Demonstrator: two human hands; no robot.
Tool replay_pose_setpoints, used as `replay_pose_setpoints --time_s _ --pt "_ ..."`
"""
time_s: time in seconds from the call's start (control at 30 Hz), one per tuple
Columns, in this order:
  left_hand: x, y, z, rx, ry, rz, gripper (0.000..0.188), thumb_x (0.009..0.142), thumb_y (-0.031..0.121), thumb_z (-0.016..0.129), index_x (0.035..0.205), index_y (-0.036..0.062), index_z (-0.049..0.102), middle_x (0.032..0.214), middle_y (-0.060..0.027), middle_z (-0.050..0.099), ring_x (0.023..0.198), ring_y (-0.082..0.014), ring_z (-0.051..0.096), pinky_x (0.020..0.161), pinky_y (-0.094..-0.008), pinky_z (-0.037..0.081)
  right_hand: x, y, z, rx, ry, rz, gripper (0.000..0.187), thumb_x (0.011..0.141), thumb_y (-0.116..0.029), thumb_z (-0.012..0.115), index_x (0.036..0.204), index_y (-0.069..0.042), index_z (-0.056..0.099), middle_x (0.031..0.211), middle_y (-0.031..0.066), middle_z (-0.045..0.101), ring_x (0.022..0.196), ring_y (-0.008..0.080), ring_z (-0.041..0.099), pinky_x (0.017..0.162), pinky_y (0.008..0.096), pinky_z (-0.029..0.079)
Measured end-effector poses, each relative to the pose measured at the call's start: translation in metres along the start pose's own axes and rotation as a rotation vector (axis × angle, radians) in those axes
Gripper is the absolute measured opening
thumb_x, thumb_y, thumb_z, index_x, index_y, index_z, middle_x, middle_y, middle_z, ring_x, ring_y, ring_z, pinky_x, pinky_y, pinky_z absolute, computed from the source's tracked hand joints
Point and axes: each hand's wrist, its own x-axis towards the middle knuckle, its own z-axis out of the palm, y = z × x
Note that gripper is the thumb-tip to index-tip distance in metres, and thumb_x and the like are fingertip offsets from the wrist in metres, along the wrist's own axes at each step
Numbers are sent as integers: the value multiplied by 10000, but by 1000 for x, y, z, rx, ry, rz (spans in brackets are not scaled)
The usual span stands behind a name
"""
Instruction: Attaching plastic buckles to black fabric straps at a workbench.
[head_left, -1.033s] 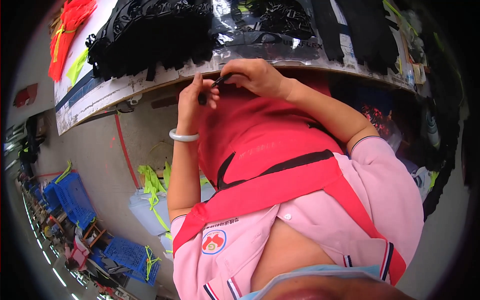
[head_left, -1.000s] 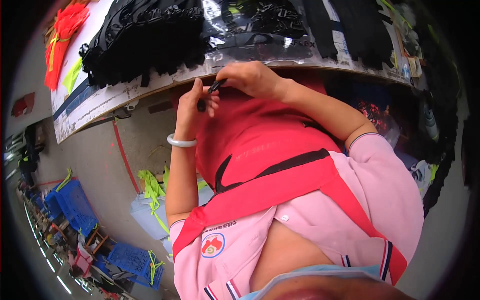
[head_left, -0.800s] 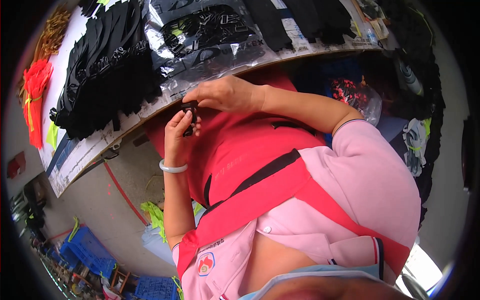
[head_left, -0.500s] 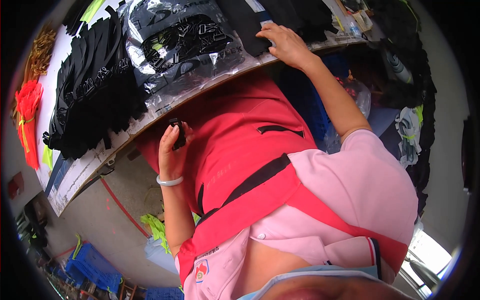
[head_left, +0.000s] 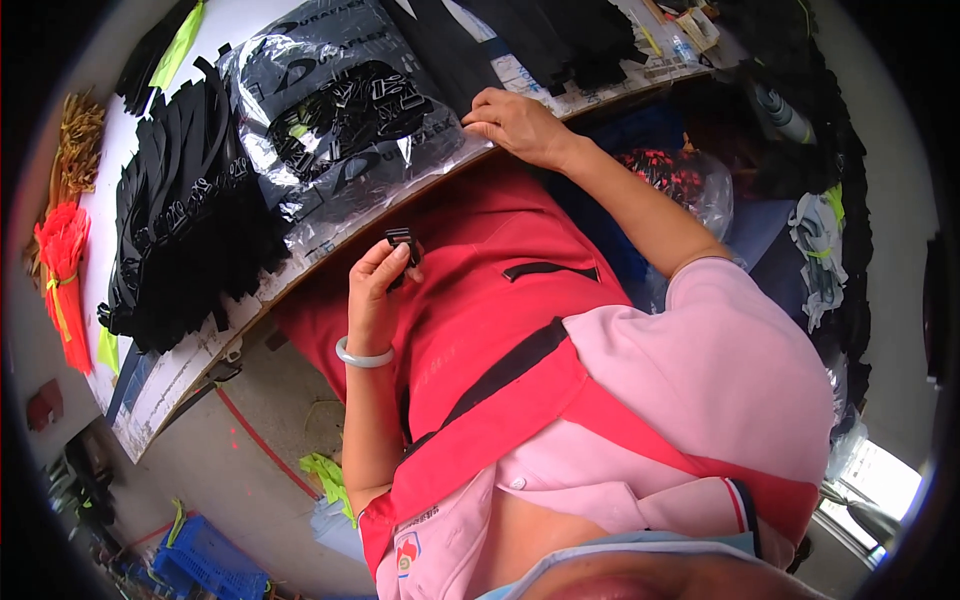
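My left hand [head_left: 375, 285] is closed around a small black plastic buckle [head_left: 401, 238], held in front of the red apron near the table edge. My right hand [head_left: 522, 127] is at the table's front edge, its fingertips pinched beside flat black straps [head_left: 440, 55]; whatever they grip is hidden. Just left of it lies a clear plastic bag [head_left: 300, 75] with several black buckles [head_left: 350, 110] on top. Farther left, a thick pile of black straps [head_left: 175, 215] with buckles on them hangs toward the table edge.
The white table [head_left: 170, 400] has a worn front edge. A red bundle of strips [head_left: 65, 290] hangs at its left end. Beneath the table on the right sits a clear bag of red and black pieces [head_left: 680, 180]. A blue crate [head_left: 215, 560] stands on the floor behind left.
My right hand has moved left along the table edge, toward the plastic bag. My left hand has come slightly right, still holding the buckle, which is turned differently. The view has shifted a little.
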Motion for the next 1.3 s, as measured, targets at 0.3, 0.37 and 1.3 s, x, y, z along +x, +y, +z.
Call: replay_pose_setpoints --time_s 0.3,0.37,1.3 --pt "-7 -20 -10 -92 37 -89 101 913 134 604 928 38 631 795 -6 606 683 -88 554 679 -223 434 16 12 -13 157 -254 197 236 806 -213 648 942 -36 721 994 103 640 887 251 640 796 327 500" --pt "-7 -24 -10 -77 38 -76 98 914 138 605 912 42 625 788 -6 602 683 -89 556 680 -225 436 17 17 -13 198 -285 233 242 788 -205 670 955 -38 723 986 97 643 882 235 643 792 317 500" --pt "-11 -44 -10 -167 100 -143 122 898 149 634 949 39 648 817 -17 634 661 -89 583 612 -202 468 7 19 -9 -23 -206 -197 231 794 -80 679 993 11 604 1015 122 600 885 305 620 760 340 502"
